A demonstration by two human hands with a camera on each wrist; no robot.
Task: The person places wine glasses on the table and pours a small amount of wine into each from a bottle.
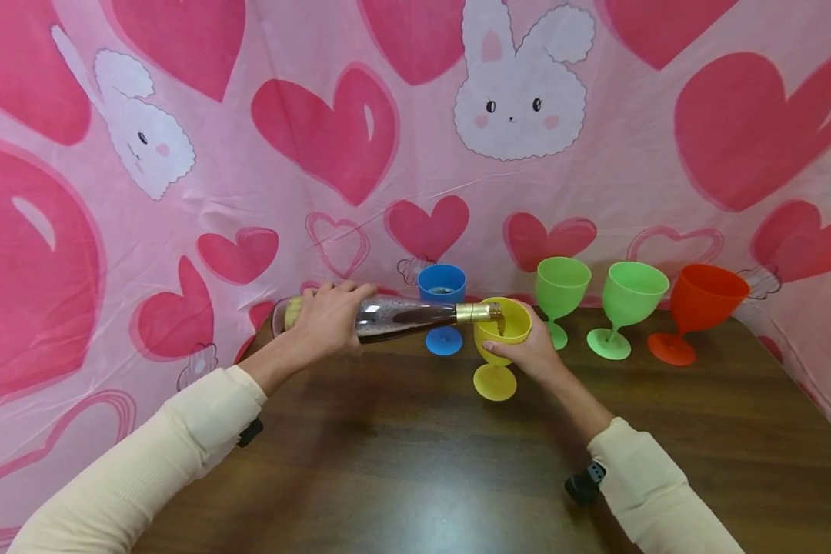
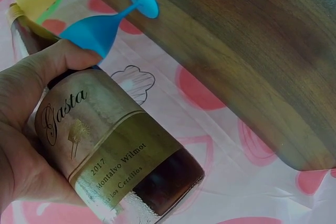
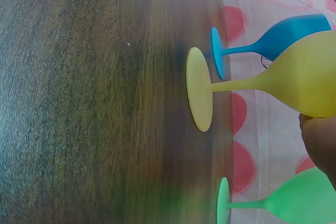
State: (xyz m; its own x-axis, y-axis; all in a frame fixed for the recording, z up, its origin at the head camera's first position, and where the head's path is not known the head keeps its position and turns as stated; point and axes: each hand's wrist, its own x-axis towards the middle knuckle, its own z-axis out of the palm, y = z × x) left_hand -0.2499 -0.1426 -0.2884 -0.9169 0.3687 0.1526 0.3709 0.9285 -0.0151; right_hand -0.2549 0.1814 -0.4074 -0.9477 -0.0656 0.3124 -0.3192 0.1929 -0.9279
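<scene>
I'd say pouring is the step in hand here: the bottle [image 1: 405, 317] lies almost level above the tabletop [image 1: 388, 446], its mouth over the yellow cup [image 1: 492, 331], and a dark trickle shows inside the rim. The left hand [image 1: 328, 315] is clamped round the bottle's body; the right hand [image 1: 529, 350] grips the yellow cup's bowl from the right. Whether neck and rim touch, I can't tell. Just left and farther back, the blue cup [image 1: 443, 278] has dark liquid in it. Off to the right stand two green cups [image 1: 562, 288] and a red cup [image 1: 709, 296]. To my mind, the next move calls for a steady tilt, then righting the bottle before the cup overfills.
</scene>
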